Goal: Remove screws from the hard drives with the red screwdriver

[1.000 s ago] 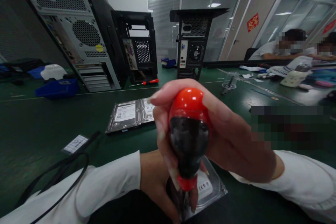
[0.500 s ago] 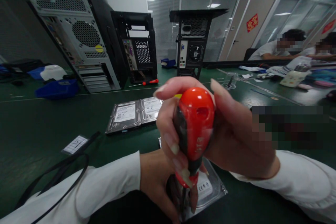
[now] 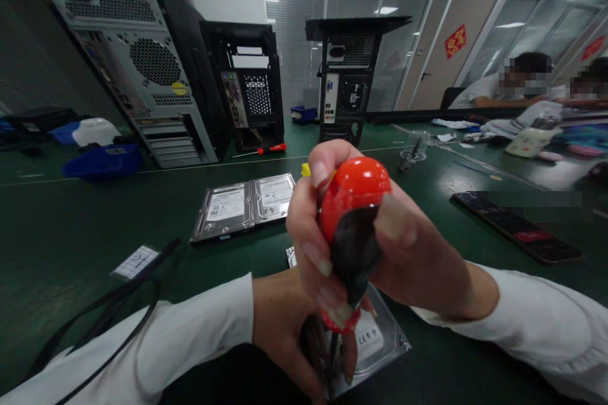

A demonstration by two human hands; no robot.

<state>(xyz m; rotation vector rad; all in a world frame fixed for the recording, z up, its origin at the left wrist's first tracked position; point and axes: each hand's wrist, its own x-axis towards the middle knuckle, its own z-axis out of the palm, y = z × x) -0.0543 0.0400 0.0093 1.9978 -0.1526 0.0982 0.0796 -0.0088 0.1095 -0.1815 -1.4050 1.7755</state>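
My right hand (image 3: 403, 247) is wrapped round the red and black handle of a screwdriver (image 3: 356, 234). The shaft points down at a silver hard drive (image 3: 380, 342) with a white label, lying at the bottom centre; where the tip meets it is hidden. Low and to the left of the screwdriver, my left hand (image 3: 285, 323) holds the drive, its fingers on both sides of the shaft. Two more hard drives (image 3: 225, 205) lie side by side behind my hands, partly covered at their right end.
Computer cases (image 3: 166, 69) stand at the back, with a second screwdriver (image 3: 270, 149) before them. Blue trays (image 3: 104, 161), a label sheet (image 3: 136, 262), black cables (image 3: 109, 297), a phone (image 3: 517, 228) and a glass jar (image 3: 417, 145) lie around. Two people sit at the far right.
The screwdriver handle has turned, showing more of its black side. My right thumb has come down onto the handle and the fingers have shifted. My left hand and the drive look the same.
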